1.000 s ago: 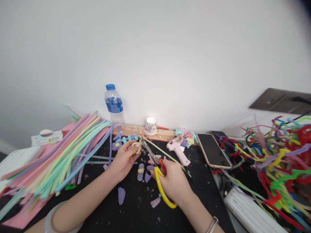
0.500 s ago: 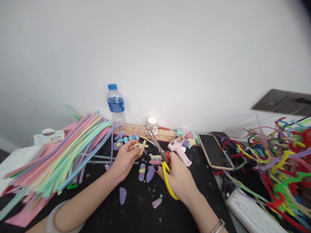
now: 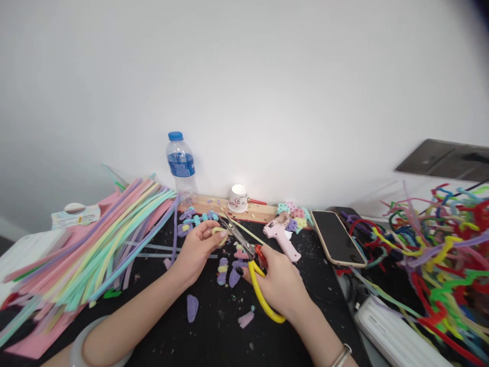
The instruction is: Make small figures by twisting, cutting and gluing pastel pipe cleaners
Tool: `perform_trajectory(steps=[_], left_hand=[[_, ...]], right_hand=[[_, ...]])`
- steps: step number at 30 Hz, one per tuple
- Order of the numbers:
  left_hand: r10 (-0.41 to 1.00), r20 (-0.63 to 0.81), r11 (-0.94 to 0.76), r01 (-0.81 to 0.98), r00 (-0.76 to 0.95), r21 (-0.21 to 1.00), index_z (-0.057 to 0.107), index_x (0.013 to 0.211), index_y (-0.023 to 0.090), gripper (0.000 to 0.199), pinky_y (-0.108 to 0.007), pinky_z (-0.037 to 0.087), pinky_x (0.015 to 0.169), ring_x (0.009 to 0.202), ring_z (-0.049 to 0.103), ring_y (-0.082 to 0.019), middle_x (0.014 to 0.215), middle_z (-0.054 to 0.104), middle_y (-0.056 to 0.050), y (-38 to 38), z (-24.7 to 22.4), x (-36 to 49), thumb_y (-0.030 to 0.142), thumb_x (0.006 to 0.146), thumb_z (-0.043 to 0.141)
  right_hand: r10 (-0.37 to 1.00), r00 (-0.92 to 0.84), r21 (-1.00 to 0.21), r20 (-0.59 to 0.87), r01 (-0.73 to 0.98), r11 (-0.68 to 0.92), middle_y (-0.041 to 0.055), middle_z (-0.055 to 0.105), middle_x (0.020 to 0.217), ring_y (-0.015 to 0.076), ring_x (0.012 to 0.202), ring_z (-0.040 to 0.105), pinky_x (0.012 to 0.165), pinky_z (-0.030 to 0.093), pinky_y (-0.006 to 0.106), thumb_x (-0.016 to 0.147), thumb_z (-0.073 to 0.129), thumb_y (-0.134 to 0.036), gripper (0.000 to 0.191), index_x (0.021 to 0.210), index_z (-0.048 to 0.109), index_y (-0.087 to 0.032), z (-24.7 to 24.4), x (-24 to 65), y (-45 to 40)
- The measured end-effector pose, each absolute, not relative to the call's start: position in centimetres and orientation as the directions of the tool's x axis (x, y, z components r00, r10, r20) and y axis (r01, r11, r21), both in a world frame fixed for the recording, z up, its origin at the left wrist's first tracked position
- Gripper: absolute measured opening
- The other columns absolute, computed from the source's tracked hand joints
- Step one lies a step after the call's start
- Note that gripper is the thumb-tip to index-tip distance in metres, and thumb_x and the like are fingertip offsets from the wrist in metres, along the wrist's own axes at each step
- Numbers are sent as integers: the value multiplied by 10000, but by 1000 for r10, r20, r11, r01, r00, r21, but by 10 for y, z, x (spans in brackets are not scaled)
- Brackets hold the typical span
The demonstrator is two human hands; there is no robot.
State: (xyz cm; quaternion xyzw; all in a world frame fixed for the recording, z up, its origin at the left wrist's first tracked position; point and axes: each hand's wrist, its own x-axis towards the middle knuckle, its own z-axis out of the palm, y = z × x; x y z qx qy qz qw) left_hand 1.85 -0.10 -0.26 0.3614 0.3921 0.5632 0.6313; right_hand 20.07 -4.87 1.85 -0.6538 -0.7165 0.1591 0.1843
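My left hand [image 3: 198,251] pinches a small bent loop of pale yellow pipe cleaner [image 3: 218,237] between thumb and fingers. In my right hand [image 3: 281,281] is a pair of scissors [image 3: 258,291] with yellow handles, its slightly parted blades reaching to the left fingertips, beside the loop. Whether the blades touch the pipe cleaner, I cannot tell. Below the hands lie a purple-and-yellow fuzzy piece [image 3: 222,271], a purple leaf-shaped piece [image 3: 192,308] and a small lilac tassel-like piece [image 3: 246,319]. Another purple piece [image 3: 234,278] is partly covered by my right thumb.
Pastel pipe cleaners [image 3: 110,239] are heaped at left, tangled bright ones [image 3: 439,265] at right. A plastic bottle [image 3: 181,165], paper cup [image 3: 238,199], pink glue gun [image 3: 283,238], fuzzy flowers [image 3: 296,214] and phone [image 3: 338,237] stand or lie behind. A white box-like device [image 3: 397,334] is at lower right.
The scissors have moved left, bringing their blades from near the cup to my left fingertips. The short yellow end that stuck up from my left hand no longer shows clearly.
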Motion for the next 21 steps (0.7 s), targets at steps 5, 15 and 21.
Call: perform_trajectory(steps=[5, 15, 21], left_hand=[[994, -85, 107, -404, 72, 909, 556, 786, 169, 239, -156, 439, 584, 563, 526, -53, 612, 568, 58, -1, -1, 18, 214, 652, 750], [993, -97, 118, -380, 74, 918, 547, 810, 170, 261, -161, 440, 597, 579, 538, -58, 619, 575, 57, -2, -2, 18, 223, 654, 750], [991, -102, 130, -415, 89, 900, 543, 832, 172, 278, -159, 450, 612, 583, 539, -48, 629, 565, 66, -2, -3, 18, 223, 655, 751]], right_hand=[[995, -79, -468, 67, 878, 101, -44, 546, 614, 120, 526, 458, 493, 222, 221, 704, 626, -446, 263, 687, 491, -221, 18, 201, -49], [994, -85, -472, 68, 875, 107, -51, 527, 564, 100, 477, 403, 471, 193, 221, 720, 611, -465, 308, 632, 468, -207, 14, 202, -48], [993, -106, -509, 53, 852, 118, -36, 511, 537, 112, 492, 408, 464, 209, 217, 727, 599, -479, 340, 594, 462, -198, 14, 200, -48]])
